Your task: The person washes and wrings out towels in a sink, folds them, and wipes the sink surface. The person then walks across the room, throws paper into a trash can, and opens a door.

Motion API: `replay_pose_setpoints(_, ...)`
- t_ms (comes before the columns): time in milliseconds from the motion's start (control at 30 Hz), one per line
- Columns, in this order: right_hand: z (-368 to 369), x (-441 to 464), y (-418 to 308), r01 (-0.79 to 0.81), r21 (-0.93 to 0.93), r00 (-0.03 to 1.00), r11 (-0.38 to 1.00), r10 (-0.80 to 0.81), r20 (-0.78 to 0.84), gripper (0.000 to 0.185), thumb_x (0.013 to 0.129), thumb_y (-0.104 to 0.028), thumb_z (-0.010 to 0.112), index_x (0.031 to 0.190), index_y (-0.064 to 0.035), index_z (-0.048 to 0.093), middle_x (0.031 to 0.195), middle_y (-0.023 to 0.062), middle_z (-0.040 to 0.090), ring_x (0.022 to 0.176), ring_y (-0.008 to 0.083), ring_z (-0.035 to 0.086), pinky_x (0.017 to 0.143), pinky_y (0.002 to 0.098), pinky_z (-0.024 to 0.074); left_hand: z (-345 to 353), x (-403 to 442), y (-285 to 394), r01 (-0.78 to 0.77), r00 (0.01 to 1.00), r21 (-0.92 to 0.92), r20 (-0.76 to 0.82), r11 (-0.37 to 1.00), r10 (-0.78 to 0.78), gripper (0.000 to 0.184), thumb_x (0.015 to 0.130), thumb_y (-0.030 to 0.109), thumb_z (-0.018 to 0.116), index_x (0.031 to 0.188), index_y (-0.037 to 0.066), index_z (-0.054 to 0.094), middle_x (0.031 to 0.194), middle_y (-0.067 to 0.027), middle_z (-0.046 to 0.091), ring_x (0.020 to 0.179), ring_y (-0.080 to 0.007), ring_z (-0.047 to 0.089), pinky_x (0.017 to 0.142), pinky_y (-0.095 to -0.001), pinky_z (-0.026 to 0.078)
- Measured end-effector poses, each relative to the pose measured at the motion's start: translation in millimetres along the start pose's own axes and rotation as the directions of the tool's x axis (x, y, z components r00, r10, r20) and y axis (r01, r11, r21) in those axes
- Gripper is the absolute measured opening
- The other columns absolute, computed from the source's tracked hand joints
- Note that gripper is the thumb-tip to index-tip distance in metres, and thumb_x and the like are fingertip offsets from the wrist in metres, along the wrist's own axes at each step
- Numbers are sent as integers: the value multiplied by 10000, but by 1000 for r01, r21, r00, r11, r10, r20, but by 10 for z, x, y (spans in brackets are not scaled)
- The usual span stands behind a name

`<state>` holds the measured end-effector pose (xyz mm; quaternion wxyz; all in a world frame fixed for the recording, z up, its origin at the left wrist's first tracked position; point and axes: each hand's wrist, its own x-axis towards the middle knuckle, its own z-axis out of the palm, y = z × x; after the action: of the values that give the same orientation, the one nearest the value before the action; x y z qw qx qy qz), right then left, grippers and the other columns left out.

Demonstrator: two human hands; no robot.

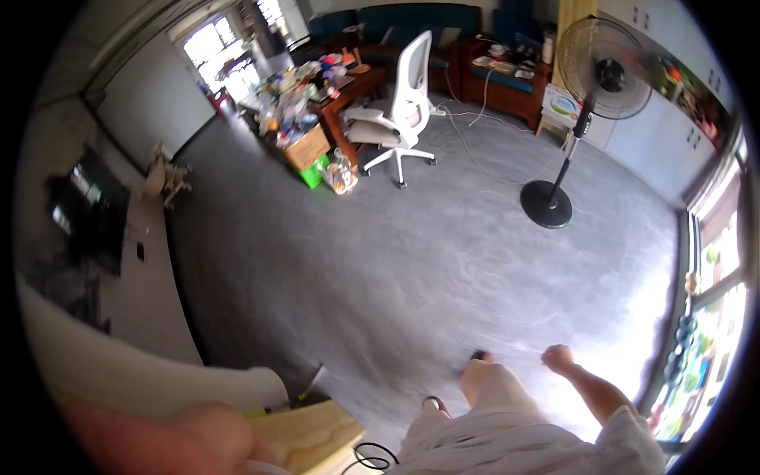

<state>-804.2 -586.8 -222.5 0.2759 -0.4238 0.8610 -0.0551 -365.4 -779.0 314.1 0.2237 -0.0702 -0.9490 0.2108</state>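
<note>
Floor: smooth grey sheet (380, 261) with cloudy, swirling streaks, glossy where light falls at your right.
Cabinets: flat, pale doors (649, 146) with small dark handles, along the far right.
Pale form: long, smooth and round-ended (158, 372), at your lower left.
Table: reddish-brown wood (360, 83), heaped with mixed items; a brown cardboard box (307, 148) sits above a green one (314, 172) beside it.
Fan: round wire cage (606, 70) on a slim pole, with a black disc base.
Chair: white frame, tall curved back (413, 87), pale seat and star-shaped base on casters.
Wooden top: light, grained board (309, 434) with a straight edge, at the bottom of your view, just beside your left hand.
Left hand: large, blurred, rounded shape (214, 434); you cannot tell its grip, or whether it touches the board.
Right hand: narrow, fingers curled in (559, 359), hanging over the floor near your leg; any contents cannot be told.
Cable: thin black loop (375, 457), between the wooden top and your pale, creased clothing (491, 443).
</note>
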Motion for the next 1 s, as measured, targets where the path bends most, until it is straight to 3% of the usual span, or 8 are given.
replay_pose_setpoints(67, 251, 316, 563, 208, -437, 975, 875, -152, 160, 206, 673, -271, 524, 634, -115, 653, 691, 127, 629, 649, 301, 609, 573, 409, 481, 195, 164, -264, -63, 998, -10, -10, 998, 63, 355, 835, 304, 465, 1088, 55, 447, 966, -102, 499, 827, -218, 498, 752, -352, 443)
replay_pose_setpoints(133, 60, 348, 635, -18, 9, 993, 1000, 17, 114, 224, 698, -263, 495, 667, -122, 666, 733, 127, 638, 737, 295, 614, 658, 378, 494, 400, 338, -428, -114, 993, -4, -26, 993, 114, 351, 835, 300, 464, 1085, 53, 449, 963, -103, 500, 824, -217, 499, 748, -350, 443)
replay_pose_setpoints(233, -163, 819, 825, -91, -245, 992, 965, 67, -104, 172, 687, -249, 575, 687, -98, 658, 766, 124, 642, 763, 260, 605, 704, 395, 471, 749, 670, -663, -120, 990, -56, -79, 991, 115, 346, 836, 295, 462, 1080, 50, 452, 959, -104, 501, 820, -216, 500, 742, -346, 443)
replay_pose_setpoints(300, -676, 992, 824, -120, 312, 986, 943, 149, -72, 88, 668, -157, 636, 649, -71, 622, 680, 95, 619, 631, 220, 581, 581, 356, 464, 930, 966, -868, -113, 992, -150, -79, 982, 102, 342, 836, 291, 461, 1077, 48, 454, 956, -104, 502, 818, -216, 501, 738, -344, 443)
replay_pose_setpoints(367, -1293, 1445, 738, 434, 62, 870, 899, -400, -287, 114, 753, -73, 536, 700, -64, 637, 657, 65, 622, 559, 167, 572, 483, 319, 453, 1067, 1258, -1083, -121, 992, -199, -64, 972, 111, 338, 837, 287, 460, 1074, 46, 457, 953, -105, 503, 815, -215, 502, 734, -342, 443)
replay_pose_setpoints(400, -1845, 1483, 276, 286, 558, 939, 779, -110, -327, 130, 785, -68, 512, 797, -37, 638, 668, 56, 626, 542, 129, 565, 460, 262, 449, 1155, 1365, -1168, -145, 989, -209, -66, 967, 134, 337, 837, 285, 460, 1072, 45, 458, 952, -105, 504, 814, -215, 502, 732, -341, 443)
replay_pose_setpoints(600, -3675, 1625, -755, 416, 605, 866, 679, -93, -492, 201, 843, -165, 538, 924, 0, 619, 747, 54, 629, 701, 108, 588, 657, 238, 479, 1849, 1947, -1645, -363, 929, -307, -193, 880, 316, 326, 838, 274, 456, 1063, 39, 465, 944, -107, 507, 806, -212, 505, 719, -335, 443)
replay_pose_setpoints(1000, -2600, 1608, -373, 77, 517, 911, 853, 149, -383, 120, 745, -127, 580, 803, -50, 650, 694, 85, 643, 650, 179, 630, 604, 280, 497, 2551, 2046, -2253, -450, 887, -430, -318, 782, 335, 305, 840, 252, 450, 1045, 26, 478, 927, -111, 512, 791, -208, 510, 695, -322, 443)
